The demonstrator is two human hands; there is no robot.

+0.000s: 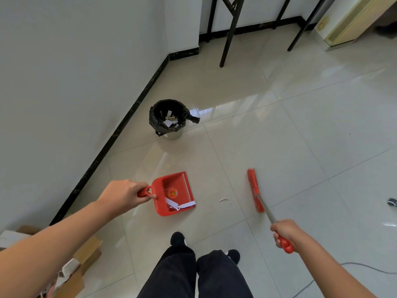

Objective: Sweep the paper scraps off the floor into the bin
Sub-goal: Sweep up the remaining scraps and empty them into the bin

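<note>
I have my left hand (124,193) wrapped around the looped handle of the red dustpan (175,193), which sits low over the tiled floor (279,136) with its open mouth turned to the right; I cannot tell whether its edge touches the tiles. A few white paper scraps (181,205) lie inside the pan, near its lower front corner. One more curled scrap (224,200) rests on the floor just beside the pan's mouth, between the pan and the brush. My right hand (284,234) is clenched on the red grip of the broom (255,190), whose metal shaft runs up and left to the red brush head; the head stands on the floor well to the right of the pan. Farther ahead, near the wall with the dark skirting, stands the bin (169,119), lined with a black bag and already holding pale paper pieces. My dark trouser legs (193,274) and black shoes show at the bottom, an opened cardboard box (86,259) lies at lower left, and black table legs (231,31) rise at the top.
</note>
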